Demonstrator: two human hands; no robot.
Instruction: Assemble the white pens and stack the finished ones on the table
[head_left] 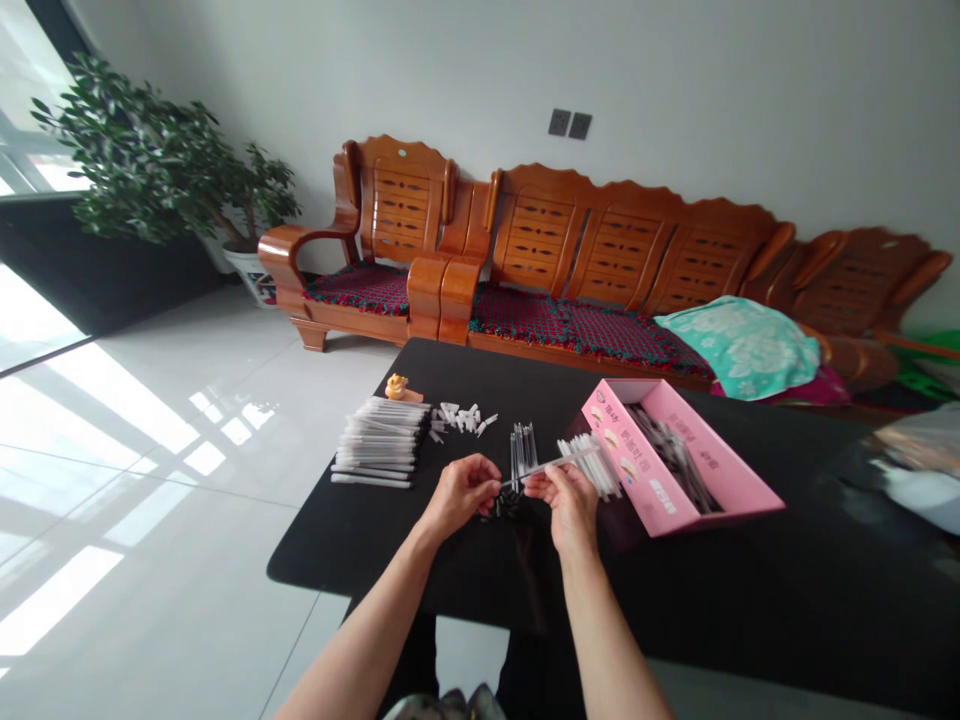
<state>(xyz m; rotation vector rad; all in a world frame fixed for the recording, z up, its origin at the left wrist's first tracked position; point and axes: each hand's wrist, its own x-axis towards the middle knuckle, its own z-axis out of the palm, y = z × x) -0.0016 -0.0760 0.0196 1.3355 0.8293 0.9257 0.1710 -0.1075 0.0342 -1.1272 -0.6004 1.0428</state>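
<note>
My right hand point(571, 497) pinches a thin white pen-like stick point(559, 463) that points up and to the right, over a black table point(420, 540). My left hand point(463, 489) meets the stick's lower end with fingers closed around a small dark piece; what it is I cannot make out. Small black caps point(508, 503) lie just below both hands. A few clear tubes point(523, 446) lie right behind them. A loose bunch of white sticks point(596, 466) lies to the right of my right hand.
A large stack of white sticks point(381, 438) lies at the table's left, with small white caps point(463, 418) and a little orange figure point(398, 388) behind it. An open pink box point(679, 495) holds dark sticks. Wooden sofas point(600, 260), a potted plant point(161, 165) and a tiled floor lie beyond.
</note>
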